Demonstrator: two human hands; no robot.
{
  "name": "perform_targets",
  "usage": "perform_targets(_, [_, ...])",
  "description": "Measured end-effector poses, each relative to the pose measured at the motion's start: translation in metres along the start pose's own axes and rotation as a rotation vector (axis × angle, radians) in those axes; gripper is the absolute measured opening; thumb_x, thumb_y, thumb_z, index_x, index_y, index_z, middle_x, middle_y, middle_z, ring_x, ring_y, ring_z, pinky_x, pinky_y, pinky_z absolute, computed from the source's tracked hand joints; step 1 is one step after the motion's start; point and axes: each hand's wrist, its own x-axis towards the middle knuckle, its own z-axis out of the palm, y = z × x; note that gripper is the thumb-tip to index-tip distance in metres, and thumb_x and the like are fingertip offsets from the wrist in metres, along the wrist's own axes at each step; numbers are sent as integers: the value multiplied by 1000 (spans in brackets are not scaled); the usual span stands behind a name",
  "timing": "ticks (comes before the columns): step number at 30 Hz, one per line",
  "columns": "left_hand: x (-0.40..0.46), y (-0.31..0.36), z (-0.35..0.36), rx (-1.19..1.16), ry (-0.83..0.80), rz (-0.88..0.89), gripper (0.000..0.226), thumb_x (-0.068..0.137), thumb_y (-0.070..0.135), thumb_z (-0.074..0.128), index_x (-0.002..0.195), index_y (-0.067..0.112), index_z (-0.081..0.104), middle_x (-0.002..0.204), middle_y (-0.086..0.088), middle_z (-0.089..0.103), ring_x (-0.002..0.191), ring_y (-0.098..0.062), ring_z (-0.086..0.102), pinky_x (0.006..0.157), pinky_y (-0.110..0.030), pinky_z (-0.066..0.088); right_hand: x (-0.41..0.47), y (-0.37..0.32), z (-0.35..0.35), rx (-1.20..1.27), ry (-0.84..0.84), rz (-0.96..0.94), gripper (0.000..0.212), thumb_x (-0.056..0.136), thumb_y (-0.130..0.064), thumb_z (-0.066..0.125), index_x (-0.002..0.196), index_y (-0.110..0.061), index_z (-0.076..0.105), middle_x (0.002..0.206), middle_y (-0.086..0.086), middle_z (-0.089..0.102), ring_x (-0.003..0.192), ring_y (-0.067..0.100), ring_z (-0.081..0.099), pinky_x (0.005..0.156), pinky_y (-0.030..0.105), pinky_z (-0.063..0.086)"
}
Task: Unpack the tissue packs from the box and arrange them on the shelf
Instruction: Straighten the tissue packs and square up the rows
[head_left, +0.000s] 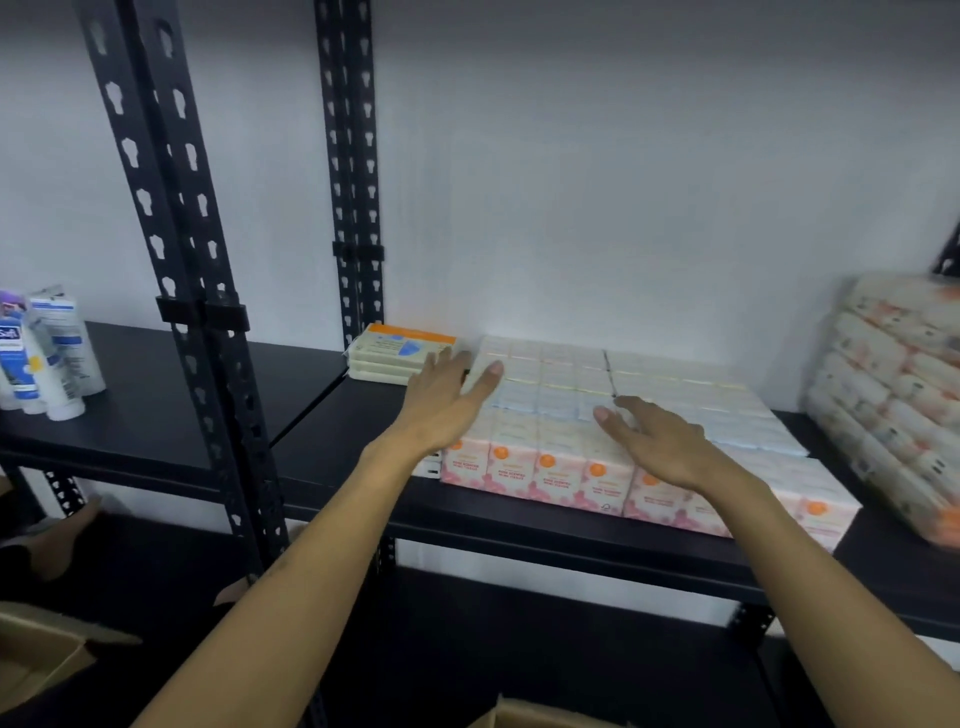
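Now both hands flat, left hand (445, 399), right hand (658, 441), over tissue packs (550, 415)

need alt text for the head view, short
Two bare hands, left hand and right hand, reach with straight fingers over a flat block of tissue packs on a black shelf. Tubes stand at far left.

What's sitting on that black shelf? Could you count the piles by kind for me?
Pink tissue blocks: 2, side by side
Yellow pack stack: 1
Large wrapped bale: 1
Cluster of tubes: 1
Total: 5 piles
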Motion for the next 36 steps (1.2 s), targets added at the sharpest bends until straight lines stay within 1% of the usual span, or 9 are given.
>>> perform_targets(3, [9,33,27,185,-75,110,81,97,75,20,160,24,27,170,-2,4,156,-22,-7,125,-49,-6,-4,21,-16,-36,67,-7,73,96,-72,24,154,-28,33,161,0,34,148,24,30,120,51,19])
perform_targets(6, [20,49,56,271,-168,150,81,98,72,19,162,23,15,170,-3,2,156,-22,-9,125,-48,-9,-5,53,-23,-189,122,52,72,97,-69,22,155,-28,31,164,0,29,153,21,18,121,51,11])
perform_targets(15, [43,55,94,520,-303,13,84,98,72,14,163,21,-1,170,0,-10,156,-24,-14,125,-50,-7,13,84,-10,-229,-70,102,78,95,-72,6,161,-31,1,168,4,-8,155,24,-11,123,55,-3])
perform_targets(23, [46,58,92,547,-352,6,82,99,71,13,162,22,-5,169,0,-13,155,-25,-16,125,-50,-7,17,79,-11,-240,-106,109,77,96,-71,7,161,-30,-2,168,7,-8,155,27,-10,122,56,-4])
perform_targets(25, [49,63,86,565,-391,-4,83,99,71,15,163,21,-1,170,-2,-9,156,-27,-10,125,-51,-4,18,79,-18,-254,-106,92,77,96,-71,11,161,-30,9,169,7,4,155,29,2,122,57,4])
perform_targets(28, [59,75,78,595,-356,-3,84,98,73,20,163,20,10,170,-8,6,155,-33,5,124,-52,9,26,77,-29,-255,23,49,74,96,-72,17,154,-29,31,161,6,28,149,29,22,118,53,16])
perform_targets(30, [64,80,81,589,-301,-2,83,99,71,23,162,20,12,169,-12,8,155,-33,4,123,-50,10,33,80,-27,-231,60,46,78,94,-74,14,157,-29,25,165,5,19,152,25,13,122,50,9])
perform_targets(33, [66,74,93,562,-315,-24,84,99,71,20,163,19,4,170,-11,-4,156,-31,-5,125,-49,1,41,84,-17,-212,-61,58,87,91,-78,8,161,-27,9,169,1,-1,156,22,-4,125,50,-1])
perform_targets(36, [68,65,103,518,-300,-15,85,99,71,17,163,18,0,169,-7,-11,155,-26,-18,125,-48,-9,48,87,-15,-212,-84,59,90,89,-80,5,161,-26,3,169,1,-6,155,21,-8,125,50,-2])
